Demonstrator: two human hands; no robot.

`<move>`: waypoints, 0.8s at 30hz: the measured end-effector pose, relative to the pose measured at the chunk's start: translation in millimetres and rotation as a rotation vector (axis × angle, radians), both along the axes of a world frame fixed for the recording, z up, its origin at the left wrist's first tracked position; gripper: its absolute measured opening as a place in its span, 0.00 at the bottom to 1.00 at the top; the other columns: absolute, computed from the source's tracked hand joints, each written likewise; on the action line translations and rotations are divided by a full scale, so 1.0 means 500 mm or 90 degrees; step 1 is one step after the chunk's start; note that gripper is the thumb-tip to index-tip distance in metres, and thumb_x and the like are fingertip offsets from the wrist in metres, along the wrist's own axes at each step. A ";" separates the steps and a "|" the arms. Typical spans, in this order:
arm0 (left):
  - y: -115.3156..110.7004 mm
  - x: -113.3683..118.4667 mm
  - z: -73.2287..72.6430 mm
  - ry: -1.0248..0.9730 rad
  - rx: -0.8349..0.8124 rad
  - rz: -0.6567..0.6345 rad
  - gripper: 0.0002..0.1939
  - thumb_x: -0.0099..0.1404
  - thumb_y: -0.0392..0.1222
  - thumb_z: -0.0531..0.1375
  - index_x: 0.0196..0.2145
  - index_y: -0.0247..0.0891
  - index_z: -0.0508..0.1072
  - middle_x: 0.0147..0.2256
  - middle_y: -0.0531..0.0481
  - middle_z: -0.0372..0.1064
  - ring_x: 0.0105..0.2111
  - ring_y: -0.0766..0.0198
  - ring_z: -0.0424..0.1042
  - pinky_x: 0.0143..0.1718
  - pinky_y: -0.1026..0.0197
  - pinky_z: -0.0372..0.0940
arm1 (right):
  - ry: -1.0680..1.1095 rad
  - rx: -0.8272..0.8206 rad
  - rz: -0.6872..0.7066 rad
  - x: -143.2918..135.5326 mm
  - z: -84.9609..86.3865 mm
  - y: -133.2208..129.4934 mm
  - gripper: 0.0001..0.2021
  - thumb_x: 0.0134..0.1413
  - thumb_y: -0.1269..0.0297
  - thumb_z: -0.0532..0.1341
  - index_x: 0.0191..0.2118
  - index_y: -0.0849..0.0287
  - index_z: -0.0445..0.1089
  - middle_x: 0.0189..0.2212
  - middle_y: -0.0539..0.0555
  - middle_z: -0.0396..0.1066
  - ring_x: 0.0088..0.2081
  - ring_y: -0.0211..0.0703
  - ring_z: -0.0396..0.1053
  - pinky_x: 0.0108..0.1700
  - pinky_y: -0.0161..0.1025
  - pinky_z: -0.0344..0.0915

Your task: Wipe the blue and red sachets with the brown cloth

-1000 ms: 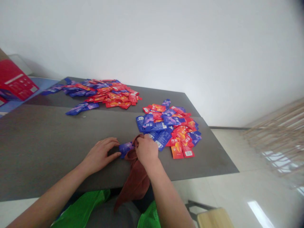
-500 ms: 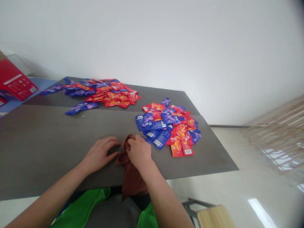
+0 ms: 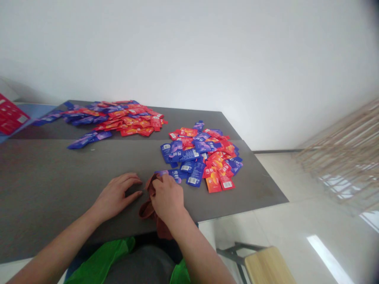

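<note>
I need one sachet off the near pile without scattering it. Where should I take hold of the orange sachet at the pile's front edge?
Grip the orange sachet by its near short end, coming from the table's front edge. It lies flat, and that end juts clear onto bare table, while its far end tucks among the near pile. The right hand is probably closest.

A plain workroom here, more a packing or sorting space than a home. There's a bare white wall [image 3: 189, 51] with nothing hung on it, a glossy pale tiled floor [image 3: 296, 221] catching the light, and a long dark grey desk [image 3: 59, 173]. Sachets by the dozen: one red-and-blue heap [image 3: 204, 152] on the right, another heap [image 3: 115, 117] at the far left. A red printed carton [image 3: 10, 118] sits at the far left edge, and a simple wooden stool [image 3: 266, 266] stands near right.
</note>
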State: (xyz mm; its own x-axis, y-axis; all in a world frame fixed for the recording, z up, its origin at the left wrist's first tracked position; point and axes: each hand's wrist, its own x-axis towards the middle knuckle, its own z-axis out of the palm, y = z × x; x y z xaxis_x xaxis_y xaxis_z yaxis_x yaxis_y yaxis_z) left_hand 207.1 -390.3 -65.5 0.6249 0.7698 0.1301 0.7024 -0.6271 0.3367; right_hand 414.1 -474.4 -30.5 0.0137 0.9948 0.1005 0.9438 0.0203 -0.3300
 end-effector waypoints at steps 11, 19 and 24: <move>-0.029 0.001 0.015 -0.040 -0.021 0.014 0.13 0.66 0.46 0.61 0.48 0.45 0.75 0.55 0.47 0.70 0.57 0.53 0.67 0.59 0.48 0.63 | -0.100 -0.001 -0.211 0.168 -0.029 0.147 0.13 0.68 0.59 0.53 0.43 0.53 0.75 0.42 0.56 0.67 0.39 0.42 0.71 0.34 0.36 0.60; -0.033 -0.002 0.015 -0.057 -0.033 0.016 0.15 0.64 0.43 0.63 0.49 0.46 0.74 0.55 0.48 0.70 0.58 0.53 0.66 0.61 0.47 0.61 | -0.065 -0.001 -0.188 0.219 -0.017 0.218 0.08 0.65 0.61 0.58 0.41 0.52 0.75 0.42 0.54 0.68 0.40 0.41 0.71 0.36 0.35 0.58; -0.018 -0.012 -0.006 -0.045 -0.022 -0.003 0.14 0.67 0.49 0.59 0.48 0.47 0.76 0.55 0.47 0.71 0.58 0.51 0.67 0.59 0.45 0.63 | 0.008 0.021 -0.066 0.149 0.032 0.127 0.06 0.62 0.65 0.60 0.38 0.54 0.75 0.41 0.51 0.69 0.40 0.38 0.70 0.39 0.33 0.60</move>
